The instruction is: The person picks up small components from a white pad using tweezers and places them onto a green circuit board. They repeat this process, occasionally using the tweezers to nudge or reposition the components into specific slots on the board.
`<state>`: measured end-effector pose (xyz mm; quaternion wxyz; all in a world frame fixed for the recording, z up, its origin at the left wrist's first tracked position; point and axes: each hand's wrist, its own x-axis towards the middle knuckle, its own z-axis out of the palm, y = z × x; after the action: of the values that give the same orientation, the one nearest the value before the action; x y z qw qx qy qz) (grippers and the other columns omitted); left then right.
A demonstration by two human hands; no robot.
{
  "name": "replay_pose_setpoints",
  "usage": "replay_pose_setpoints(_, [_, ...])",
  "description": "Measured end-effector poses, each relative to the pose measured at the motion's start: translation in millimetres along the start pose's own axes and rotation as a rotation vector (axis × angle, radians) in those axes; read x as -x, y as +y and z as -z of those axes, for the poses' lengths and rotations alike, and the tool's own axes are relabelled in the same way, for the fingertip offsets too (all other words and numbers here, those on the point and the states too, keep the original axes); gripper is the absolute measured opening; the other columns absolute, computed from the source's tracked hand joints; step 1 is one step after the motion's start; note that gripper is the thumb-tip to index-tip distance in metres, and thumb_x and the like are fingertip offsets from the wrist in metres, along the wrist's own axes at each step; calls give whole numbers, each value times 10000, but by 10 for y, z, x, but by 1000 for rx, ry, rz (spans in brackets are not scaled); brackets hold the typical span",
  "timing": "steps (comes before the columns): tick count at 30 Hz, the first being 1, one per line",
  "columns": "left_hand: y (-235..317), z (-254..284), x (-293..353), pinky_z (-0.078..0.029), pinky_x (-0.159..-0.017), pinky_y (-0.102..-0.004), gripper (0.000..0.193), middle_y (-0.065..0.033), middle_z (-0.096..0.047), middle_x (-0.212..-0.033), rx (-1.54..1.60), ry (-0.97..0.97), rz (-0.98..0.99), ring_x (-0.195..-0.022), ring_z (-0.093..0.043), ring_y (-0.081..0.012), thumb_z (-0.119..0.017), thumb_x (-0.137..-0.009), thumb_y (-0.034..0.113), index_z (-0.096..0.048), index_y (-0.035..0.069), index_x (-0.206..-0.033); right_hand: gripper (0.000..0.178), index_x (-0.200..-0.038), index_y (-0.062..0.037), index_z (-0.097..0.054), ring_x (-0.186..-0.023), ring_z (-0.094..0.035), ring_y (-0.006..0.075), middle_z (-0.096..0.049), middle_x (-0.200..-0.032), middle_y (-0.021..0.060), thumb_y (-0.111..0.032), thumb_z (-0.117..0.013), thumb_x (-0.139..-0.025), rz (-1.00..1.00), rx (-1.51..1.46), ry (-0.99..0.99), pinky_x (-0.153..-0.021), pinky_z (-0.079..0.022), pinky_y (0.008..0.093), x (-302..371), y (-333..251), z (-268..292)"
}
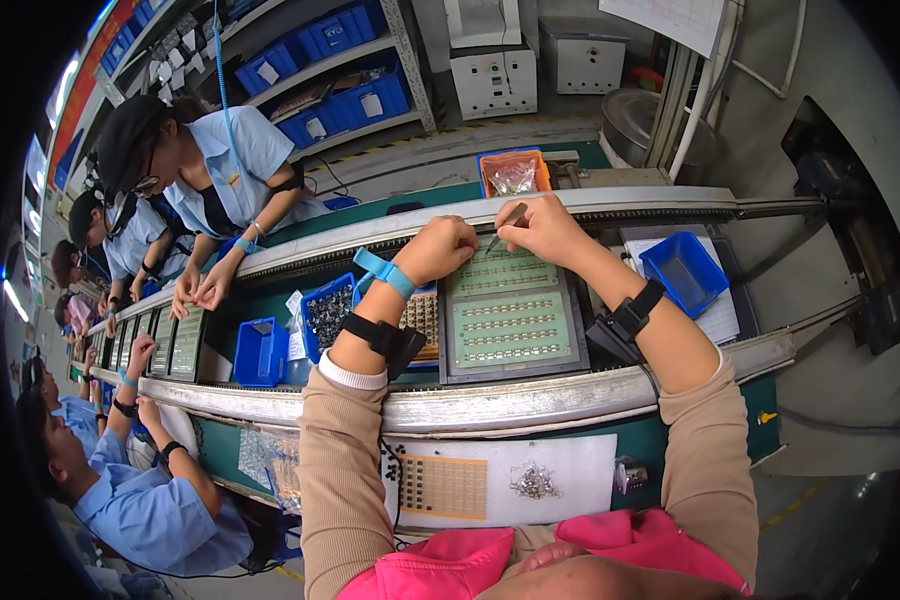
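Two green circuit board panels (516,352) with rows of small metal parts lie in a dark frame (446,345) on the conveyor line before me. At the far panel's upper edge, my right hand (545,228) is closed round slim dark tweezers (516,214), their tip pointing down at the board. Just left of it, my left hand (436,248) is over the far left corner of the frame, thumb and fingers pinched together. Whatever sits between those fingers is too small to make out.
Left of the frame are a tray of small parts (422,318), a blue bin of dark parts (330,312) and another blue bin (260,352). A blue bin (684,272) sits right. Nearer me, a white sheet (580,470) holds loose metal pieces. Co-workers (160,490) line both sides.
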<state>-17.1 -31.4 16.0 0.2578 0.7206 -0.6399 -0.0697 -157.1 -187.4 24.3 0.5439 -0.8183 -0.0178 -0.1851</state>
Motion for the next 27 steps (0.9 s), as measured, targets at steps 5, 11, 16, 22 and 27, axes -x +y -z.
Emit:
replay_pose_setpoints(5, [-11,9,11,-489,-681,-373,116,-162,-627,-759,38,6,15,-728,-597,-323,-616,-675,29,-648,-9,-780,52,-754,25,-604,-543,-618,126,-622,-623,65,-26,-613,-750,-4,-62,-12,-520,-468,250,-17,41,-6])
replay_pose_setpoints(11, [77,24,1,-481,-657,-324,129,-139,-610,-765,83,106,-54,-699,-586,-269,-664,-687,11,-645,-7,-813,60,-755,21,-604,-555,-624,127,-623,-627,55,-36,-619,-757,-37,-239,78,-530,-467,243,-40,21,46])
replay_pose_setpoints(16, [124,31,-12,-474,-647,-303,117,-120,-625,-763,46,146,-52,-686,-586,-221,-672,-708,22,-646,-14,-816,52,-803,20,-604,-594,-623,129,-627,-679,60,-25,-608,-777,-79,-346,150,-566,-470,233,-50,47,99])
replay_pose_setpoints(22, [85,76,-37,-458,-671,-266,121,-76,-659,-807,534,245,262,-723,-576,-128,-664,-768,56,-668,-37,-844,65,-847,32,-594,-647,-630,137,-631,-750,73,-7,-596,-795,-18,-150,176,-612,-492,242,-29,-64,162])
replay_pose_setpoints(27, [110,102,-47,-450,-737,-229,157,-73,-671,-853,824,349,300,-799,-572,-91,-660,-797,82,-683,-45,-886,51,-797,27,-612,-659,-647,138,-635,-727,70,-19,-616,-773,137,-339,252,-616,-502,238,-22,-111,110])
